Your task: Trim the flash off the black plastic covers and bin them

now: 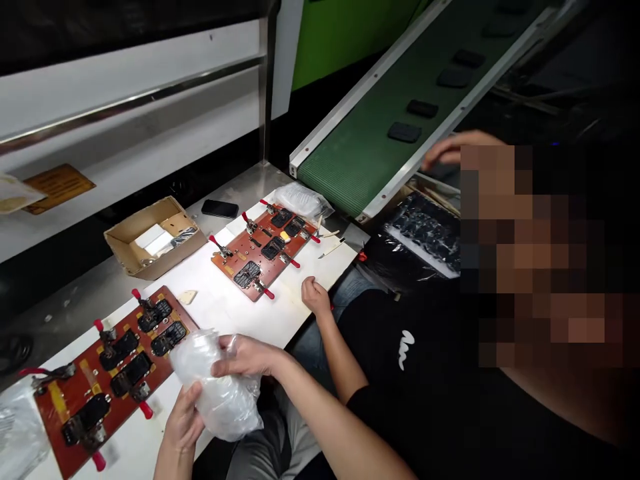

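Observation:
Both my hands hold a crumpled clear plastic bag (220, 390) over the near edge of the white worktop (220, 303). My left hand (183, 421) cups the bag from below, fingers curled on it. My right hand (246, 357) grips its top. Just left of the bag lies a red-brown fixture board (75, 393) with red-handled clamps and several black parts seated in it.
A second fixture board (263, 250) lies farther along the worktop. A co-worker in a black shirt sits at right, one fist (315, 295) on the table edge, the other hand (450, 148) at a green conveyor (360, 157) carrying black parts. A cardboard box (153, 237), a phone (220, 209) and another plastic bag (303, 200) sit behind.

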The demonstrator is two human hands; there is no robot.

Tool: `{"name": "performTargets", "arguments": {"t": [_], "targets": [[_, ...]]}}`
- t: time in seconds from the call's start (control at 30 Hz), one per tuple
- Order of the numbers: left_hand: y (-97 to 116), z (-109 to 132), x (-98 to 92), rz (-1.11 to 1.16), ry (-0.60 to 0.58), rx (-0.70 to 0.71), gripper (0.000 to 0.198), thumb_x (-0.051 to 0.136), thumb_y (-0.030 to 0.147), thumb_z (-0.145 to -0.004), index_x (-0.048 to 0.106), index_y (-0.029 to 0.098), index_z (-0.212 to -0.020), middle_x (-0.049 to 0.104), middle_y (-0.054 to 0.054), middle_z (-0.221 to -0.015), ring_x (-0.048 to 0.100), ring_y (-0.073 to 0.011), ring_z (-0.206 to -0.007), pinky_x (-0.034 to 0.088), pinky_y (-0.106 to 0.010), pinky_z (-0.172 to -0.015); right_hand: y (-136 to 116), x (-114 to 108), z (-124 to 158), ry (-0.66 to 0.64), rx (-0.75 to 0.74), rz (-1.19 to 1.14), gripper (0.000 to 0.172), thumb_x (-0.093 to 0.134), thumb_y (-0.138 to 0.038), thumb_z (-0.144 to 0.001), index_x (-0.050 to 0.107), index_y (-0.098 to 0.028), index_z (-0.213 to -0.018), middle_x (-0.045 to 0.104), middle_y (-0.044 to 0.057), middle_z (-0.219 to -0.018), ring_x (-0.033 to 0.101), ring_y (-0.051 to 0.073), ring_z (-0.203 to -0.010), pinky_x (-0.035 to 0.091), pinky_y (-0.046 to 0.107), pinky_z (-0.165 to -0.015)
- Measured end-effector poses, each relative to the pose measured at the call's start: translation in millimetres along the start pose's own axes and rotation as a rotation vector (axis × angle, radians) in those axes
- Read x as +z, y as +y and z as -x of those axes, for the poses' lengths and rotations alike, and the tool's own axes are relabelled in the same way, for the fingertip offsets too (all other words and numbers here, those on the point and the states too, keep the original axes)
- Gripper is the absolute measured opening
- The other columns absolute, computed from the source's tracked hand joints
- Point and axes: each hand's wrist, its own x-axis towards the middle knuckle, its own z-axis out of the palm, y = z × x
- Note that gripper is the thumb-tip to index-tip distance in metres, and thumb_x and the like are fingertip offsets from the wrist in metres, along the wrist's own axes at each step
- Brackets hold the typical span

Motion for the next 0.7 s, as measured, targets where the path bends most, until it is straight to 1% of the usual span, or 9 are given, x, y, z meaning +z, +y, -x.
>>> {"name": "performTargets", "arguments": {"t": [0.07, 0.13, 0.27, 0.33, 0.4, 0.47, 0.53, 0.6, 0.7], "targets": [[-26, 13, -35.8, 0.122, 0.064, -0.005, 0.091, 0.088, 0.042, -0.058, 0.049, 0.034, -0.14, 0.075, -0.005, -0.115, 0.065, -0.0393, -0.117, 0.061, -0.052, -0.089, -37, 47, 36, -0.207, -0.182, 0.048, 0.049, 0.053, -0.065, -0.09, 0.07, -0.021, -0.104, 0.072, -0.002, -0.092, 0.07, 0.016, -0.082, 0.055, 0.023, -0.072], [-55, 29, -71.8, 0.195, 0.058, -0.014, 0.094, 0.088, 0.042, -0.057, 0.048, 0.039, -0.141, 0.076, -0.004, -0.114, 0.062, -0.0406, -0.121, 0.061, -0.055, -0.088, -58, 85, 74, -0.362, -0.345, 0.098, 0.052, 0.06, -0.07, -0.083, 0.065, -0.029, -0.112, 0.071, -0.002, -0.101, 0.069, 0.021, -0.09, 0.054, 0.028, -0.078], [-116, 82, -135.0, 0.289, 0.05, -0.085, 0.093, 0.086, 0.043, -0.054, 0.051, 0.044, -0.139, 0.077, -0.003, -0.109, 0.058, -0.0428, -0.124, 0.061, -0.057, -0.084, -64, 136, 146, -0.282, -0.386, 0.124, 0.057, 0.053, -0.07, -0.088, 0.052, -0.033, -0.131, 0.055, 0.003, -0.131, 0.064, 0.021, -0.102, 0.05, 0.03, -0.089], [-144, 119, -160.8, 0.362, 0.04, -0.186, 0.088, 0.085, 0.048, -0.055, 0.055, 0.04, -0.137, 0.077, -0.007, -0.108, 0.06, -0.0447, -0.121, 0.062, -0.059, -0.08, -61, 161, 178, -0.29, -0.374, 0.199, 0.066, 0.052, -0.071, -0.087, 0.043, -0.031, -0.139, 0.049, 0.006, -0.135, 0.062, 0.023, -0.103, 0.05, 0.034, -0.088], [-172, 157, -183.3, 0.436, 0.023, -0.243, 0.086, 0.084, 0.047, -0.058, 0.056, 0.031, -0.138, 0.077, -0.011, -0.106, 0.064, -0.0457, -0.114, 0.061, -0.059, -0.079, -56, 192, 207, -0.428, -0.4, 0.265, 0.062, 0.047, -0.069, -0.091, 0.044, -0.029, -0.138, 0.051, 0.007, -0.129, 0.061, 0.024, -0.103, 0.049, 0.035, -0.086], [-202, 192, -202.7, 0.53, 0.043, -0.211, 0.08, 0.085, 0.04, -0.061, 0.058, 0.023, -0.135, 0.078, -0.013, -0.102, 0.068, -0.0442, -0.108, 0.061, -0.056, -0.082, -46, 225, 234, -0.615, -0.426, 0.3, 0.051, 0.04, -0.065, -0.096, 0.05, -0.026, -0.129, 0.056, 0.006, -0.12, 0.061, 0.023, -0.102, 0.048, 0.032, -0.085], [-235, 216, -218.0, 0.658, 0.1, -0.123, 0.067, 0.083, 0.037, -0.067, 0.063, 0.018, -0.128, 0.078, -0.012, -0.1, 0.07, -0.0403, -0.105, 0.06, -0.05, -0.086, -33, 255, 257, -0.735, -0.394, 0.35, 0.045, 0.039, -0.061, -0.098, 0.054, -0.025, -0.12, 0.06, 0.005, -0.112, 0.062, 0.022, -0.098, 0.048, 0.03, -0.082], [-269, 228, -228.1, 0.773, 0.188, -0.031, 0.053, 0.082, 0.033, -0.071, 0.067, 0.015, -0.118, 0.078, -0.011, -0.099, 0.072, -0.0355, -0.102, 0.059, -0.044, -0.088, -15, 279, 275, -0.841, -0.326, 0.431, 0.043, 0.044, -0.06, -0.096, 0.058, -0.024, -0.114, 0.064, 0.005, -0.105, 0.064, 0.022, -0.093, 0.047, 0.029, -0.079], [-318, 221, -233.2, 0.867, 0.325, 0.066, 0.042, 0.081, 0.029, -0.074, 0.067, 0.012, -0.11, 0.078, -0.011, -0.098, 0.074, -0.0304, -0.094, 0.058, -0.039, -0.086, 23, 307, 285, -1.102, -0.232, 0.529, 0.048, 0.064, -0.062, -0.084, 0.062, -0.024, -0.114, 0.07, 0.003, -0.098, 0.066, 0.022, -0.089, 0.049, 0.027, -0.077]]}}
